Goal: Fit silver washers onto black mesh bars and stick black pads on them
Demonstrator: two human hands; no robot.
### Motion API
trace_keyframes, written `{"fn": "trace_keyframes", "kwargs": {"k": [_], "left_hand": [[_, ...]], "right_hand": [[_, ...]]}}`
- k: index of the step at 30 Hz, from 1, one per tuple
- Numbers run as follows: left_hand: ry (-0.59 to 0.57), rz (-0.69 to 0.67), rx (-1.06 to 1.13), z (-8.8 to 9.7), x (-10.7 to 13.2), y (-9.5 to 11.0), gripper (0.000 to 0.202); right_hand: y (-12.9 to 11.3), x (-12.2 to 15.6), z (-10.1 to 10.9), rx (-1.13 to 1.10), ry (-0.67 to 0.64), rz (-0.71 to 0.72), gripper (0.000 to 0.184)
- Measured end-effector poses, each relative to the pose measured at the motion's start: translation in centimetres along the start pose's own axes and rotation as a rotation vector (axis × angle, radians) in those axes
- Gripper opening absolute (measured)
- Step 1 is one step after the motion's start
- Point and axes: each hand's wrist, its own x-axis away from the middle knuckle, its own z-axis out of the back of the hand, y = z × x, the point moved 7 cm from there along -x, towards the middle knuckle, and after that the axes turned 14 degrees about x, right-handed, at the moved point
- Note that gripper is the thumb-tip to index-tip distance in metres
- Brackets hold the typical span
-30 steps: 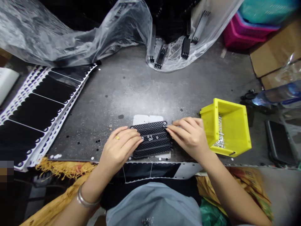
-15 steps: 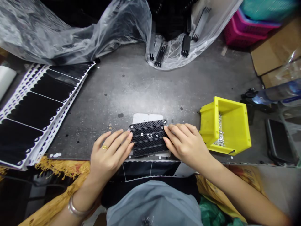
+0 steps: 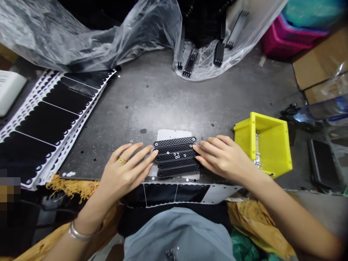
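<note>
Several black textured strips point(image 3: 176, 157) lie side by side near the front edge of the grey table point(image 3: 168, 98), on a white backing sheet point(image 3: 174, 134). A few tiny silver washers point(image 3: 176, 155) rest on the strips. My left hand point(image 3: 125, 172) lies flat with fingers stretched out, fingertips touching the strips' left ends. My right hand point(image 3: 223, 157) lies flat too, fingertips against the right ends. Neither hand holds anything.
A yellow bin point(image 3: 265, 145) with small silver parts stands just right of my right hand. Sheets of black die-cut pads point(image 3: 46, 119) lie at the left. A clear plastic bag point(image 3: 206, 54) with black strips sits at the back. Pink baskets point(image 3: 288, 32) and cardboard are far right.
My left hand slid left off the strips, so only its fingertips touch their ends. My right hand stayed at the right ends. The camera view shifted slightly.
</note>
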Motion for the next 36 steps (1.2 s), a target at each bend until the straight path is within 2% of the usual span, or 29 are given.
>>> {"fn": "trace_keyframes", "kwargs": {"k": [7, 10, 14, 19, 22, 24, 31, 36], "left_hand": [[0.018, -0.021, 0.041, -0.5, 0.3, -0.2, 0.039], [0.029, -0.015, 0.071, -0.9, 0.6, -0.3, 0.043], [0.034, -0.018, 0.084, -1.0, 0.7, -0.1, 0.044], [-0.054, 0.020, 0.006, -0.4, 0.5, 0.2, 0.048], [-0.131, 0.054, -0.010, -0.2, 0.2, 0.4, 0.046], [-0.140, 0.082, -0.013, -0.1, -0.1, 0.9, 0.044], [-0.100, 0.226, -0.066, -0.6, -1.1, 3.0, 0.039], [-0.055, 0.235, -0.035, -0.6, -1.3, 3.3, 0.038]], "right_hand": [[0.7, -1.4, -1.2, -0.151, 0.033, -0.239, 0.016], [0.5, -1.0, -0.9, -0.172, 0.054, -0.249, 0.014], [-0.1, 1.0, 0.2, -0.131, 0.061, -0.270, 0.011], [-1.8, 2.4, 0.7, -0.026, 0.045, -0.192, 0.024], [-2.4, 2.2, 0.6, -0.013, -0.004, -0.208, 0.030], [-2.7, 2.0, 0.6, 0.007, -0.053, -0.252, 0.033], [-4.8, 0.7, 1.4, 0.240, -0.061, -0.150, 0.030], [-5.0, -0.9, 1.6, 0.237, -0.071, -0.201, 0.027]]}}
